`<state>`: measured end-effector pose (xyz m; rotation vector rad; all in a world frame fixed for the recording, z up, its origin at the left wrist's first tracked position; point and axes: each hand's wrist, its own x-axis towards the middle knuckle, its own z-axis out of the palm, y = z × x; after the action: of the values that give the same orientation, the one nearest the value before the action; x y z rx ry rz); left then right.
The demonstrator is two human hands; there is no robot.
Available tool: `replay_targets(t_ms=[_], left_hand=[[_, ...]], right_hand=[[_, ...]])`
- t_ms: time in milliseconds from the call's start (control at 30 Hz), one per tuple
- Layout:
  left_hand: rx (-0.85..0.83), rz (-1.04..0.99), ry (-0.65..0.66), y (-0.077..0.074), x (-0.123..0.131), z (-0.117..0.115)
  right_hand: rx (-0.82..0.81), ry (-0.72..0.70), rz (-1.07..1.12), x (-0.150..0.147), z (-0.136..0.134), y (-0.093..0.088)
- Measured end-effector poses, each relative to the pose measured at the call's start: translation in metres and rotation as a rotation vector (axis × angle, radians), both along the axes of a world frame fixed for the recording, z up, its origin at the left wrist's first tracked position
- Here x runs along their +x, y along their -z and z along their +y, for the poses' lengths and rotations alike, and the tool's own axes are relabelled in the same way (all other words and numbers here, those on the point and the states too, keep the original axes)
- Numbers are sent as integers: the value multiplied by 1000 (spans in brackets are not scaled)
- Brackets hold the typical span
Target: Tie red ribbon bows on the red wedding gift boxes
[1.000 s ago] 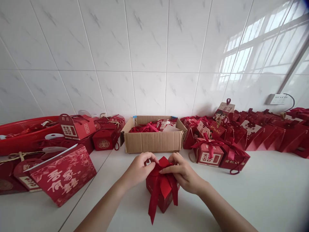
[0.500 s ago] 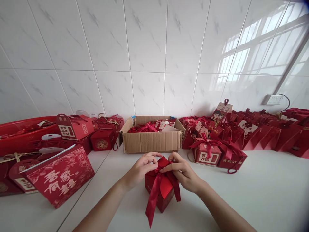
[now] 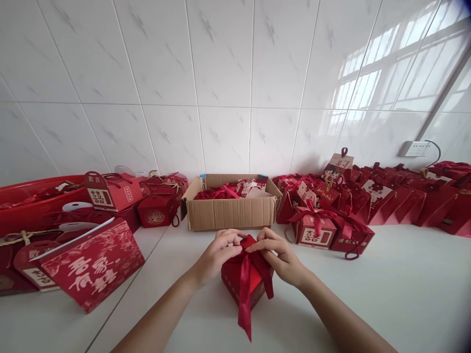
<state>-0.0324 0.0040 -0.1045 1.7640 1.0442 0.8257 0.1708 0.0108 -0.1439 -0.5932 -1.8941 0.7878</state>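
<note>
A wall (image 3: 221, 73) of large glossy white tiles with faint grey veining fills the upper half of the view, and thin grey grout lines run between the tiles. On the right, the tiles carry the bright reflection of a window (image 3: 390, 68) with its frame bars, so daylight falls softly from that side. Low on the right of the wall sits a white socket (image 3: 415, 148), with a dark cable (image 3: 437, 149) looping from it. Below lies a smooth white countertop (image 3: 405, 274), meeting the wall at its far edge and crossed by one thin joint (image 3: 127, 294) on the left.
</note>
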Motion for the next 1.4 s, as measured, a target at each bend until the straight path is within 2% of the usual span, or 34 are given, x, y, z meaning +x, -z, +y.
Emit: replay_targets(t_ms=[167, 467, 567, 667, 967, 1200, 1400], left_hand=[[96, -13, -85, 7, 9, -3], [32, -66, -112, 10, 12, -5], [45, -66, -121, 10, 12, -6], [63, -75, -120, 8, 13, -5], [84, -82, -137, 3, 15, -9], [67, -134, -224, 10, 20, -7], [26, -134, -213, 9, 20, -8]], right_hand=[[-21, 68, 2, -1, -1, -2], [-140, 236, -67, 2, 0, -3], [-129, 290, -142, 3, 2, -5], [-134, 276, -158, 1, 2, -6], [-356, 170, 14, -4, 0, -6], [-371, 146, 26, -4, 3, 0], [-388, 115, 16, -2, 3, -2]])
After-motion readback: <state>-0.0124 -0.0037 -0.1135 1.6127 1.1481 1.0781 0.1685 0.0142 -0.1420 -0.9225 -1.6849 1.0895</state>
